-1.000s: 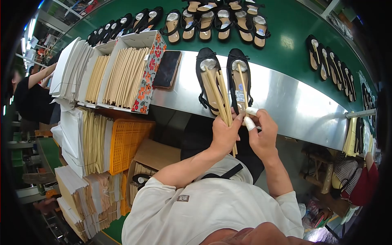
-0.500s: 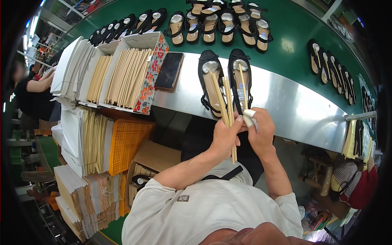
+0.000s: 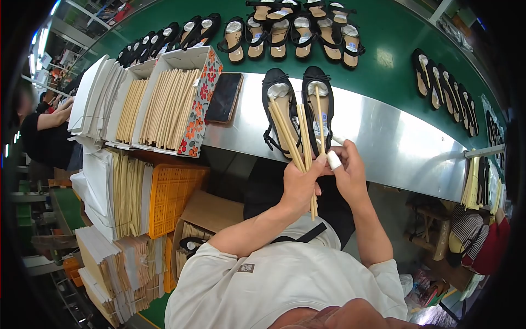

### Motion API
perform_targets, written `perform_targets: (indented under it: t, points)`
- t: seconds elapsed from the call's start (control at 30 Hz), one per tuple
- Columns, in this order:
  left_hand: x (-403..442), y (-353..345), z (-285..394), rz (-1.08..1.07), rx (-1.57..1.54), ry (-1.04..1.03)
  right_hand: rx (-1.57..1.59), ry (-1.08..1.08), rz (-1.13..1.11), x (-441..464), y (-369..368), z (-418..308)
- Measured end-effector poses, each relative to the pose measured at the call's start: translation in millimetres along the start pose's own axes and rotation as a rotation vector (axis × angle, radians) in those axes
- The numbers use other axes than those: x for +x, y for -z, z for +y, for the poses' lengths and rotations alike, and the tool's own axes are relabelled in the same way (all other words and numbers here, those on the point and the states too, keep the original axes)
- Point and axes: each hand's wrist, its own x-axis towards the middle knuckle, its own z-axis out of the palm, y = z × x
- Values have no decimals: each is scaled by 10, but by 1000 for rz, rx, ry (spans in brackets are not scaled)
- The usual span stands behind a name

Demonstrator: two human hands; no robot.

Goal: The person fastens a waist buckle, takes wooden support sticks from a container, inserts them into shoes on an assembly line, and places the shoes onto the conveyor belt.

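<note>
My left hand (image 3: 298, 185) is closed around a loose bundle of thin wooden sticks (image 3: 287, 131), their upper ends fanned over the left shoe and between the pair. Two black slingback flats stand toe-away at the table edge: the left shoe (image 3: 275, 82) and the right shoe (image 3: 316, 77), both with pale insoles and white stuffing in the toes. One single stick (image 3: 319, 118) lies lengthwise in the right shoe, reaching its stuffing. Beside that shoe's heel is my right hand (image 3: 349, 169), white wraps on its thumb and index finger, these two apart; its other fingers are partly hidden.
Left of the shoes lie a phone (image 3: 224, 97) and a flowered box (image 3: 200, 104) of upright sticks. Rows of black shoes (image 3: 302, 37) stand on the green surface (image 3: 378, 46) behind. An orange crate (image 3: 176, 192) is below left. Another person (image 3: 46, 129) works at far left.
My right thumb and index finger have spread apart beside the right shoe's heel. My left hand keeps its sticks. The whole view has shifted slightly.
</note>
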Motion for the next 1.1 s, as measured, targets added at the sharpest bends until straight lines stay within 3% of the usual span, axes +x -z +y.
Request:
perform_targets:
  t: [0.1, 0.83, 1.1]
  points:
    - [-6, -34, 35, 28, -32, -5, 148, -106, -41, 5, -12, -46]
    - [139, -61, -78, 60, -118, 63, 1, -85, -17, -46, -33, -67]
    - [-25, 9, -77, 23, 61, 32, -104, 24, 108, -146, 92, -1]
